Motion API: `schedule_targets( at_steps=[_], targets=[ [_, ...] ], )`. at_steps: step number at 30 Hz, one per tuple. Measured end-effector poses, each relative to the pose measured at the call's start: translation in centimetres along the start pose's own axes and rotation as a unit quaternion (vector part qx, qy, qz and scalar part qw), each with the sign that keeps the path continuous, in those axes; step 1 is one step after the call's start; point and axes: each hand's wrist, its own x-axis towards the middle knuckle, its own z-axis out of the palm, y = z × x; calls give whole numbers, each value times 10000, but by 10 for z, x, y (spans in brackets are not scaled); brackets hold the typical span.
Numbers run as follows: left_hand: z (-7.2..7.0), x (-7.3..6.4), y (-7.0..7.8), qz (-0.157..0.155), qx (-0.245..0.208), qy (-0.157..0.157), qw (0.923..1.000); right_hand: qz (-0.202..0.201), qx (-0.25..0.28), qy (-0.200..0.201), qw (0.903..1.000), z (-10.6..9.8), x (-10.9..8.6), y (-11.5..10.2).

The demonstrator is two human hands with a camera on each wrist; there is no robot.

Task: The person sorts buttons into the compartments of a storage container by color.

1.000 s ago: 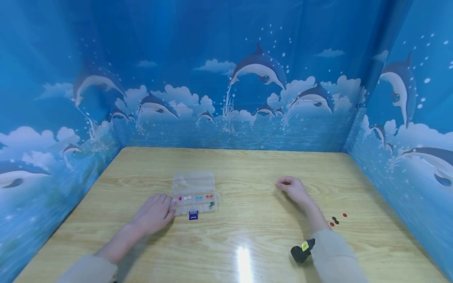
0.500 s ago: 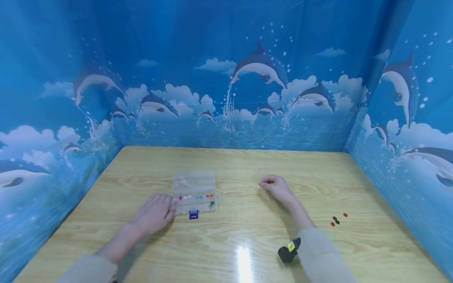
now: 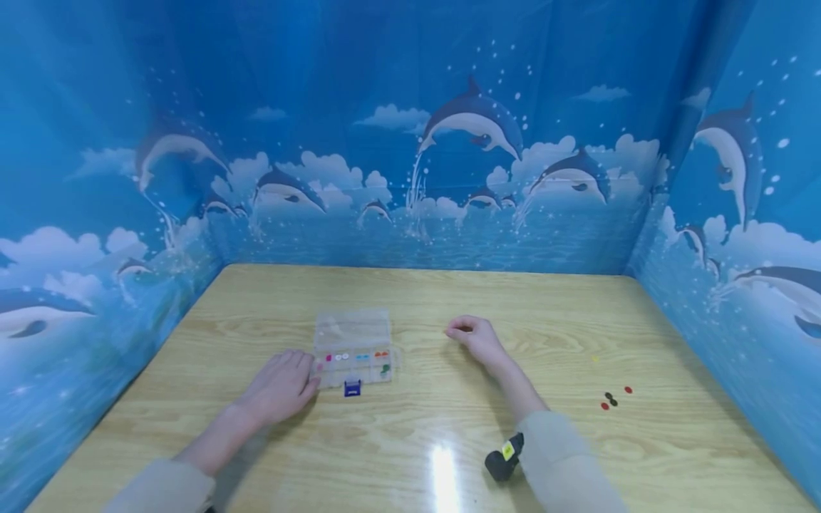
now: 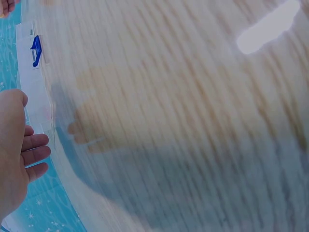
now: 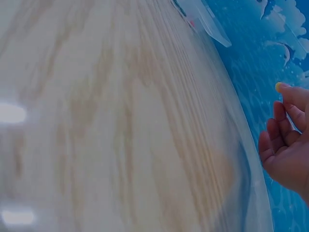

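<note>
Fingertips of the right hand (image 3: 479, 343) are closed together above the table (image 3: 442, 399), and by them a small yellow piece (image 5: 278, 87) is pinched (it is seen best from the right wrist). Between the hands, nearer the left, a clear box (image 3: 331, 376) is set with its lid (image 3: 351, 328) opened back and its blue latch (image 3: 352, 388) turned to the front. Its left end is touched by the left hand (image 3: 282, 388), whose fingers are loosely extended. Pink, white, light blue, orange and green pieces are held in its compartments, the pink one leftmost in the back row. Well to the right, two red pieces (image 3: 628, 390), two black pieces (image 3: 608, 395) and another yellow piece (image 3: 595, 359) are laid on the table.
</note>
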Motion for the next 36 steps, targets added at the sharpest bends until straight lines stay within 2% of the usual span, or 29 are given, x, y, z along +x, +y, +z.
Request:
schedule_targets(
  at_steps=[17,26,30,36],
  targets=[
    [-1,0,0,-25,28,-9,10000,-230,698,-34,9973,41,-1,-20],
    [-1,0,0,23,51,18,10000,-179,443,-412,9980,61,-2,-30],
    [-1,0,1,25,61,22,10000,-383,361,-587,9969,70,-3,-33],
    [1,0,0,-41,11,-8,10000,-503,502,-770,9945,84,-6,-41]
  ],
)
